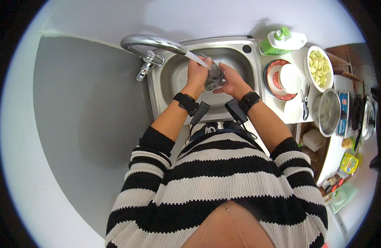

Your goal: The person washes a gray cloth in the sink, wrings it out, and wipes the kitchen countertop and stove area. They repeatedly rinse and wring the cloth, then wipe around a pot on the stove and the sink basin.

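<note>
Over the stainless steel sink (173,77), both my hands hold one mottled grey, partly shiny item (214,76). Its exact kind cannot be made out. My left hand (197,74) grips it from the left, fingers near its top. On the other side, my right hand (233,81) has its fingers and thumb against the item's right edge. Water (196,59) runs from the curved chrome faucet (156,42) onto the item beside my left fingers. Parts of the item are hidden behind my fingers and the stream.
Right of the sink stand a green-and-white pump bottle (275,43), stacked red-rimmed plates (272,69) with a white bowl (290,79) on top, and scissors (305,107). Farther right are a bowl of chopped pale-green food (319,68) and a metal pot (328,113). A grey wall (91,108) borders the left.
</note>
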`<state>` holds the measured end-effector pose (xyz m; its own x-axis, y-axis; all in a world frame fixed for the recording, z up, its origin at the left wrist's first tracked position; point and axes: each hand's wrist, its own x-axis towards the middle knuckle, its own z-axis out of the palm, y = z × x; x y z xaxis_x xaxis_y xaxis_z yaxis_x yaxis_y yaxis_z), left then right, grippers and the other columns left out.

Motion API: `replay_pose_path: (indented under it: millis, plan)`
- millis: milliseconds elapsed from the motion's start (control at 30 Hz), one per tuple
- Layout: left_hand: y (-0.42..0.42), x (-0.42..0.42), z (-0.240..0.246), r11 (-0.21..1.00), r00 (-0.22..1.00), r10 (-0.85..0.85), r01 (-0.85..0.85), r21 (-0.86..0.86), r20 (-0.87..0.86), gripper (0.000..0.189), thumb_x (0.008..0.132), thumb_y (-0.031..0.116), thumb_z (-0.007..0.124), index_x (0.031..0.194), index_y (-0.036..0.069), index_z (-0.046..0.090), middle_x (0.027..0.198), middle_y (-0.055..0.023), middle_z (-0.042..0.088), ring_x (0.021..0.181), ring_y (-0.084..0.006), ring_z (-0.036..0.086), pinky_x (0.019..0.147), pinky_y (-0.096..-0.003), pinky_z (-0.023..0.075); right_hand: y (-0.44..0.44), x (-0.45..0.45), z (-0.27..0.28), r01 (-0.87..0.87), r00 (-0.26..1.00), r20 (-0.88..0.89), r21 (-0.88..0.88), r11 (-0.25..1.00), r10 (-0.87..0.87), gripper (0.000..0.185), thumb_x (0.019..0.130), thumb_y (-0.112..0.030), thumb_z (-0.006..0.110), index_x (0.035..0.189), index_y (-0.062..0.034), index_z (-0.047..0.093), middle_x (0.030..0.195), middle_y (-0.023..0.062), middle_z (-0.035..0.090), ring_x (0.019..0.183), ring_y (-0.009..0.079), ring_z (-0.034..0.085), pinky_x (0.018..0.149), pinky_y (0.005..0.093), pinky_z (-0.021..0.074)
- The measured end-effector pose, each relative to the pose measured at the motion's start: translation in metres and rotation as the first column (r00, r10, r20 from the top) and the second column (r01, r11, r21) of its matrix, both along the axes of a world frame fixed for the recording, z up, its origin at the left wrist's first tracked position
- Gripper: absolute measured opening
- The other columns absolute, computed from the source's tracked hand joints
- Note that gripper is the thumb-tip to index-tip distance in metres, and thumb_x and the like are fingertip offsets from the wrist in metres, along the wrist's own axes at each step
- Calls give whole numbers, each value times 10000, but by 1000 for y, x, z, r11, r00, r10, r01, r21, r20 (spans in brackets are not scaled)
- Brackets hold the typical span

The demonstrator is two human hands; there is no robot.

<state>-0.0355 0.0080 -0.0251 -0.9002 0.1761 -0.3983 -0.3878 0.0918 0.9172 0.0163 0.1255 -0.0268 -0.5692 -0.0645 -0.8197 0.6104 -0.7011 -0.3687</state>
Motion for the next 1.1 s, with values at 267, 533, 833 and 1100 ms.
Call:
replay_pose_path:
  millis: [267,533,833,1100]
  plan:
    - [4,4,5,965,943,104,-173,198,316,421,838,36,660,1220,-19,492,1028,-120,599,942,-210,585,788,-349,497,-15,8,0,325,946,83,-278,904,-315,508,1010,-447,372,1387,-122,267,1326,180,436,1188,355,508,975,629,393]
    - [6,24,19,934,946,21,-134,330,324,210,899,61,585,1099,13,540,1034,-85,586,900,-204,588,799,-352,489,-14,6,-28,293,932,-80,-407,865,-353,375,1013,-411,388,1163,-89,512,1108,120,591,1006,264,608,898,437,506]
    - [-31,-11,-35,928,988,-73,18,-373,-133,310,863,120,628,1139,2,552,1043,-83,597,928,-179,565,803,-304,474,-25,-1,-28,239,920,-166,-476,846,-354,237,987,-253,453,1032,-61,586,988,99,658,902,240,642,820,404,531]
    - [-159,-31,-22,927,930,368,-368,-67,-10,482,868,129,572,1291,140,342,1132,-72,473,1015,-215,473,764,-388,449,-16,0,-14,208,942,-171,-383,900,-290,227,988,-218,492,1028,-16,589,1064,124,651,962,257,630,918,407,494]
